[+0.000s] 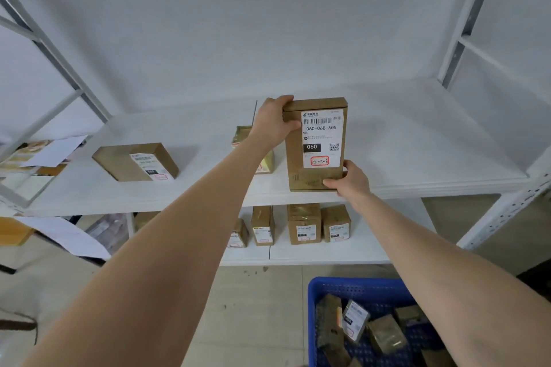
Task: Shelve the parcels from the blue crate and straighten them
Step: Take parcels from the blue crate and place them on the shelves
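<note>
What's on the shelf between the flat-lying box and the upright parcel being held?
Head view: a yellow-taped parcel, partly hidden behind the left hand; otherwise bare shelf.

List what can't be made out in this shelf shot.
Head view:
- Yellowish parcel: mostly hidden behind the left hand, which grips the upright box.
- Blue crate: cut off by the bottom edge and partly covered by the right forearm.
- Lower-shelf parcels: label text too small to read.
</note>
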The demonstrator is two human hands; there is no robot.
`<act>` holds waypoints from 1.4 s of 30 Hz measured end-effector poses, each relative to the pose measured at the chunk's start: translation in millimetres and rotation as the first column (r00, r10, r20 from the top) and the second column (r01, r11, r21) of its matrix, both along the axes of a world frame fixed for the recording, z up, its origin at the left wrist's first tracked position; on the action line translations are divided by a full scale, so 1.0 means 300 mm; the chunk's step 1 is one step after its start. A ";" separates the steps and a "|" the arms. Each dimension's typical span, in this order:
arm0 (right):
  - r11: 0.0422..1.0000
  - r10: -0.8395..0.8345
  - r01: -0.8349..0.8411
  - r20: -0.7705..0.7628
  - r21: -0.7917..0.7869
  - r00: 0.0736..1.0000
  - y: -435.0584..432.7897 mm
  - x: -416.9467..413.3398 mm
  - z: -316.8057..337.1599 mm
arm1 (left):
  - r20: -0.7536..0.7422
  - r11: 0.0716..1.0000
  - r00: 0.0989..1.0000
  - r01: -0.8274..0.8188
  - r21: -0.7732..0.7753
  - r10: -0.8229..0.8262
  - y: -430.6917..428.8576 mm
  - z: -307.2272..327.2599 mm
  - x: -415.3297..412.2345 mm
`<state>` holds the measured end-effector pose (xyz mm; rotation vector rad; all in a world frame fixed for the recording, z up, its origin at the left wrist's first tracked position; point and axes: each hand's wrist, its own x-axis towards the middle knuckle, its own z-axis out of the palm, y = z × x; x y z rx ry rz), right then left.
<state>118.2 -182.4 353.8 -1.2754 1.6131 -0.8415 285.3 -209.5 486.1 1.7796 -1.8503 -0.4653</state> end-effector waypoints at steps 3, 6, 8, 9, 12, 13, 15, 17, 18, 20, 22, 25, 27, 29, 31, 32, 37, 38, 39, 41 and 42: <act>1.000 -0.009 0.009 -0.090 0.000 0.996 -0.063 0.039 -0.038 | -0.004 1.000 1.000 0.019 0.011 -0.019 -0.062 -0.043 0.031; 0.999 -0.030 0.033 -0.143 0.020 0.989 -0.101 0.064 -0.077 | -0.009 0.998 0.999 0.047 0.038 -0.046 -0.101 -0.083 0.054; 0.998 -0.043 0.048 -0.168 0.026 0.985 -0.118 0.072 -0.098 | -0.016 0.996 0.998 0.065 0.054 -0.064 -0.120 -0.103 0.063; 0.998 -0.048 0.054 -0.179 0.028 0.983 -0.126 0.074 -0.106 | -0.019 0.996 0.997 0.073 0.059 -0.072 -0.127 -0.111 0.065; 0.998 -0.052 0.060 -0.202 0.036 0.978 -0.144 0.078 -0.121 | -0.036 0.993 0.995 0.092 0.070 -0.089 -0.139 -0.135 0.070; 0.998 -0.048 0.057 -0.206 0.037 0.977 -0.149 0.078 -0.124 | -0.051 0.993 0.995 0.093 0.071 -0.090 -0.141 -0.140 0.072; 0.998 -0.044 0.053 -0.210 0.037 0.977 -0.155 0.081 -0.126 | -0.070 0.993 0.994 0.092 0.069 -0.088 -0.144 -0.144 0.079; 0.998 -0.043 0.052 -0.215 0.036 0.976 -0.155 0.081 -0.130 | -0.068 0.993 0.994 0.094 0.074 -0.089 -0.145 -0.142 0.087; 0.998 -0.043 0.052 -0.215 0.036 0.976 -0.154 0.081 -0.133 | -0.066 0.992 0.993 0.098 0.078 -0.093 -0.143 -0.139 0.091; 0.998 -0.042 0.050 -0.214 0.035 0.976 -0.151 0.082 -0.135 | -0.056 0.990 0.993 0.110 0.084 -0.105 -0.134 -0.135 0.094; 0.998 -0.028 0.040 -0.218 0.052 0.976 -0.149 0.084 -0.125 | -0.024 0.990 0.992 0.122 0.072 -0.120 -0.121 -0.139 0.094; 0.995 -0.014 0.033 -0.211 0.089 0.977 -0.140 0.077 -0.082 | 0.155 0.993 0.980 0.118 0.032 -0.121 -0.105 -0.149 0.085; 0.998 -0.042 0.055 -0.261 0.042 0.964 -0.127 0.055 -0.029 | 0.295 0.995 0.950 0.103 0.003 -0.099 -0.090 -0.149 0.067; 0.993 -0.087 0.046 -0.394 -0.111 0.915 -0.112 0.025 0.045 | 0.407 0.997 0.911 0.077 -0.013 -0.065 -0.068 -0.146 0.046; 0.962 -0.118 -0.035 -0.530 -0.270 0.840 -0.103 0.003 0.128 | 0.475 0.999 0.879 0.048 -0.014 -0.036 -0.046 -0.143 0.026; 0.941 -0.115 -0.104 -0.593 -0.322 0.797 -0.100 -0.002 0.170 | 0.496 0.999 0.868 0.036 -0.013 -0.025 -0.038 -0.141 0.017; 0.848 -0.016 -0.425 -0.817 -0.316 0.577 -0.103 0.041 0.281 | 0.557 0.999 0.830 0.002 -0.036 0.019 -0.022 -0.131 -0.020; 0.841 -0.006 -0.454 -0.844 -0.295 0.537 -0.107 0.053 0.279 | 0.566 0.999 0.824 0.008 -0.047 0.020 -0.025 -0.133 -0.025; 0.839 -0.002 -0.471 -0.866 -0.274 0.501 -0.112 0.063 0.271 | 0.575 0.998 0.818 0.016 -0.058 0.020 -0.026 -0.136 -0.028; 0.845 0.011 -0.477 -0.883 -0.242 0.469 -0.117 0.074 0.259 | 0.589 0.997 0.808 0.030 -0.070 0.017 -0.026 -0.139 -0.030; 0.853 0.023 -0.468 -0.878 -0.233 0.479 -0.117 0.077 0.257 | 0.592 0.997 0.806 0.037 -0.067 0.010 -0.024 -0.140 -0.030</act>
